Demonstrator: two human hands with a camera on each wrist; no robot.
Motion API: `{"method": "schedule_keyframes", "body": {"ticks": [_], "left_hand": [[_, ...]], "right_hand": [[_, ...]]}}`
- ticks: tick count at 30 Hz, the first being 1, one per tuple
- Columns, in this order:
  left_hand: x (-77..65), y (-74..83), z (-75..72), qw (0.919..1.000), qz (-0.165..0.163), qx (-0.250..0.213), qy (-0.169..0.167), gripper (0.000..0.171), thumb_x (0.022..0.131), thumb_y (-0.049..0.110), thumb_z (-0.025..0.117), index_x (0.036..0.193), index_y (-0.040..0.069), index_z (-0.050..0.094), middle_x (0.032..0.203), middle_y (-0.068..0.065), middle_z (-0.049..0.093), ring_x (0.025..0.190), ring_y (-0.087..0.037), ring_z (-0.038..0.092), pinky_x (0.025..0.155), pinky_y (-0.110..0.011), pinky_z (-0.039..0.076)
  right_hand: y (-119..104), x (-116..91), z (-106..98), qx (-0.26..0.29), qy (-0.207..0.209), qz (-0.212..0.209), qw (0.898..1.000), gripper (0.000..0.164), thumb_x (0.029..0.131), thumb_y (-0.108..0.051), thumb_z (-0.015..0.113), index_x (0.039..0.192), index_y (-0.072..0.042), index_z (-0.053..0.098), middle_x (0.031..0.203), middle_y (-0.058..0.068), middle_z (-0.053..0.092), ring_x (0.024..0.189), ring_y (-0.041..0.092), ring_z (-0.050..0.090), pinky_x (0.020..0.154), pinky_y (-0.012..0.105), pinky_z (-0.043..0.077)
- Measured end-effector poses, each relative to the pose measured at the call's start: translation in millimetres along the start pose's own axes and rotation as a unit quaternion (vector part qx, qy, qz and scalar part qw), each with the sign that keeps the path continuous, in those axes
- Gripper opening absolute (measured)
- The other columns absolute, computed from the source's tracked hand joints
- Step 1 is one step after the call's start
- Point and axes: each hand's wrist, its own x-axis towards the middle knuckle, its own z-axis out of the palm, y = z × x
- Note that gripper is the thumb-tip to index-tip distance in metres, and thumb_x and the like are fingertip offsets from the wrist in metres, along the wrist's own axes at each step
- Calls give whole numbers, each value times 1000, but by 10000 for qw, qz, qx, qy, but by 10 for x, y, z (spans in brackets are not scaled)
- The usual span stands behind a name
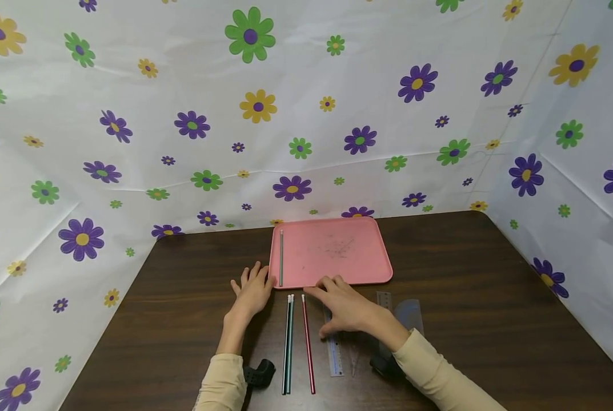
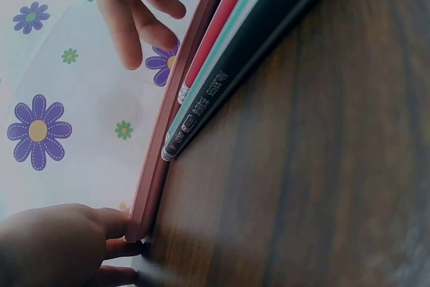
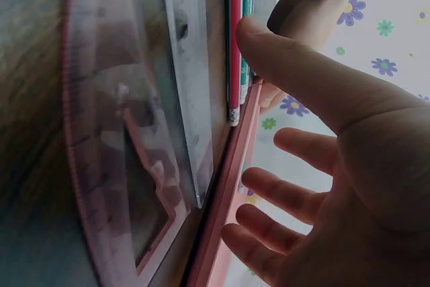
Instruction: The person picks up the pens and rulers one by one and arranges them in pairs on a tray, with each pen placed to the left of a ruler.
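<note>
A pink tray [image 1: 337, 281] lies at the back of the table, with one grey-green pencil [image 1: 281, 257] along its left side. My left hand [image 1: 251, 294] touches the tray's front left corner, fingers spread. Over the tray's front edge hovers my right hand [image 1: 347, 305], fingers loosely bent and holding nothing. Between the hands lie two dark green pencils [image 1: 288, 348] side by side and a red pencil [image 1: 308, 348]. A clear ruler [image 1: 335, 357] is partly hidden under the right hand. In the right wrist view a clear curved protractor [image 3: 87, 132] lies beside the ruler [image 3: 191, 99].
Right of the ruler, a second clear ruler [image 1: 384, 299] and a translucent flat piece [image 1: 410, 313] are partly covered by the right forearm. Black wrist devices [image 1: 260, 374] sit by both wrists. A flower-print sheet [image 1: 285, 142] hangs behind the dark wooden table [image 1: 183, 297].
</note>
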Motion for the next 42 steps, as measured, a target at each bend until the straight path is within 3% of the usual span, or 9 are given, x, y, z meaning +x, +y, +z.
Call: {"method": "schedule_keyframes", "body": {"ticks": [10, 26, 35, 42], "left_hand": [[-47, -13, 7, 10000, -26, 9, 34, 53, 107, 36, 39, 150, 6, 42, 163, -22, 23, 149, -50, 11, 109, -79, -2], [-98, 16, 48, 10000, -18, -10, 90, 51, 107, 35, 39, 149, 6, 43, 162, -22, 24, 149, -50, 12, 109, -79, -2], [-114, 16, 80, 9999, -62, 15, 124, 51, 106, 36, 39, 149, 7, 44, 162, -21, 25, 149, -50, 13, 109, -79, -1], [-131, 23, 101, 9999, -72, -93, 100, 53, 106, 36, 40, 150, 6, 42, 163, -21, 23, 150, -50, 10, 110, -78, -4]], "right_hand": [[-6, -100, 22, 27, -224, 115, 9997, 96, 68, -41, 91, 148, -17, 46, 136, 9, 49, 111, 22, 43, 96, 44, 44], [35, -228, 48, 168, -441, 128, 9988, 101, 67, -44, 91, 151, -15, 42, 151, 18, 40, 130, 35, 40, 107, 56, 38], [28, -238, 56, 24, -333, 150, 9993, 100, 64, -41, 93, 148, -15, 46, 140, 13, 47, 120, 29, 42, 104, 52, 40], [43, -205, 42, -28, -495, 233, 9985, 103, 60, -44, 94, 147, -17, 47, 128, 9, 47, 108, 23, 40, 97, 46, 41]]}}
